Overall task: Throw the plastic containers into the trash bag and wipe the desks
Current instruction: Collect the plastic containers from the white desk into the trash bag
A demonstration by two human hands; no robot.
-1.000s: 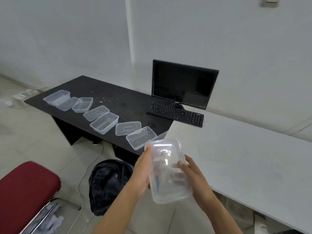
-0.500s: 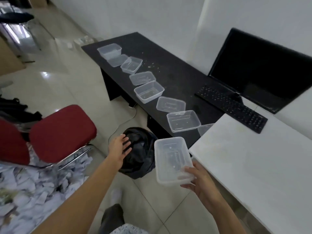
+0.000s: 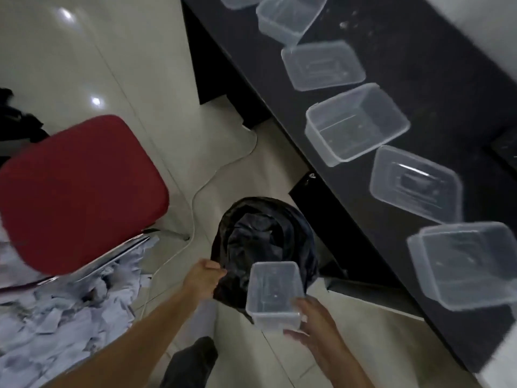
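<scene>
A black trash bag (image 3: 265, 233) stands on the floor beside the black desk (image 3: 436, 79). My left hand (image 3: 202, 278) grips the bag's near-left rim. My right hand (image 3: 313, 326) holds a clear plastic container (image 3: 274, 292) by its near end, right over the bag's near edge. Several more clear containers and lids lie in a row along the desk's front edge, among them an open tub (image 3: 355, 123), a lid (image 3: 414, 183) and a stacked tub (image 3: 464, 264).
A red padded chair (image 3: 75, 191) stands left of the bag, with a heap of torn white paper (image 3: 56, 317) under and in front of it. A white cable (image 3: 201, 186) runs across the tiled floor. Crumbs dot the desk top.
My view has dropped toward the floor. My left hand reached the bag and took hold of its rim. My right hand brought the container down over the bag.
</scene>
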